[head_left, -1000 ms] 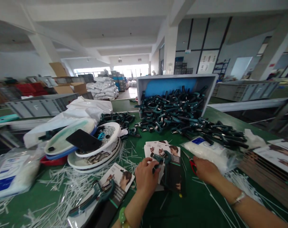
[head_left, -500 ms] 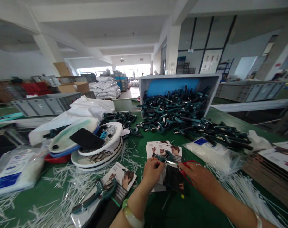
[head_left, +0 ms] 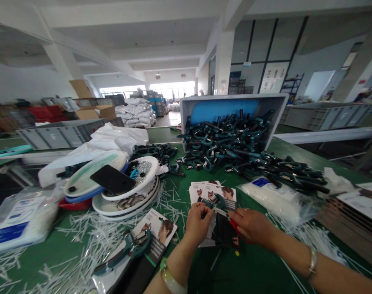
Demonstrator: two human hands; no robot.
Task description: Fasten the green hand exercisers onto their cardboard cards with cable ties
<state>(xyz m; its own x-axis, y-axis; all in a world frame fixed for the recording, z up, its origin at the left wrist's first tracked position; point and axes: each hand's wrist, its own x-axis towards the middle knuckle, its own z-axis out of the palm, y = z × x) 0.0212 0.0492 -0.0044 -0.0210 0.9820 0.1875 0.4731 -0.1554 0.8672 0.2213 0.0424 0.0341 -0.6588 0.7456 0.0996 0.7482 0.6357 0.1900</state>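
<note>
My right hand [head_left: 251, 225] is closed around red-handled scissors [head_left: 241, 233]. Their metal blades reach left to the fingertips of my left hand [head_left: 198, 220]. That hand is pinched at a dark green plier-like tool [head_left: 217, 201], but what lies between its fingers is hidden. The tool rests on a stack of printed cards [head_left: 231, 192] under both hands. Left of my left forearm, another green plier-like tool [head_left: 129, 245] lies on a printed card [head_left: 165, 223] with clear plastic about it.
Many green tools [head_left: 225, 139] spill from a tipped grey crate [head_left: 278, 118]. White cable ties [head_left: 94, 237] litter the left side. A phone [head_left: 112, 179] lies across stacked dishes [head_left: 155, 163] of metal parts. Bagged ties [head_left: 278, 200] and piled cards [head_left: 342, 228] are at right.
My right hand has shifted slightly left with the scissors, bringing the blades closer in to my left fingertips. My left hand stays nearly in place.
</note>
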